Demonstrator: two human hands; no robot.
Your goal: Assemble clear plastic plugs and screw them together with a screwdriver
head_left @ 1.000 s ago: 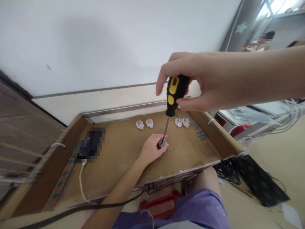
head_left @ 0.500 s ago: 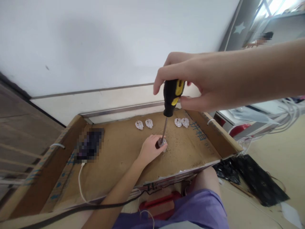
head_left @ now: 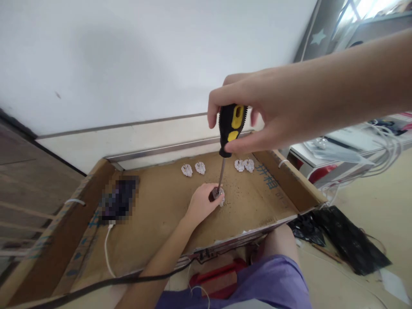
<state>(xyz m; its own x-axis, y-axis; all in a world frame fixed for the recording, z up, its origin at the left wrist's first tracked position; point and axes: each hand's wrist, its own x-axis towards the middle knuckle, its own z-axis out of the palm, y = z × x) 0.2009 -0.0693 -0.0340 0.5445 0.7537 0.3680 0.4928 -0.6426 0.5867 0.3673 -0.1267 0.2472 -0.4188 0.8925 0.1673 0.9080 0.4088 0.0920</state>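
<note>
My right hand (head_left: 267, 113) is wrapped around the black and yellow handle of a screwdriver (head_left: 229, 128), held upright. Its metal shaft runs down to a small white plug part (head_left: 220, 197) on the brown cardboard tray (head_left: 154, 223). My left hand (head_left: 202, 202) is closed on that plug part and presses it to the tray. Two pairs of similar white plug parts, one pair (head_left: 193, 169) and another pair (head_left: 243, 165), lie at the tray's far edge.
A pixelated dark device (head_left: 119, 198) with a white cable (head_left: 107, 249) lies on the tray's left. A black cable (head_left: 106, 282) crosses the near edge. Black fan grilles (head_left: 341, 242) lie on the floor at right. A white wall stands behind.
The screwdriver handle has turned in my right hand, its yellow stripe showing at different angles. My left hand has stayed on the plug part. The view has shifted slightly.
</note>
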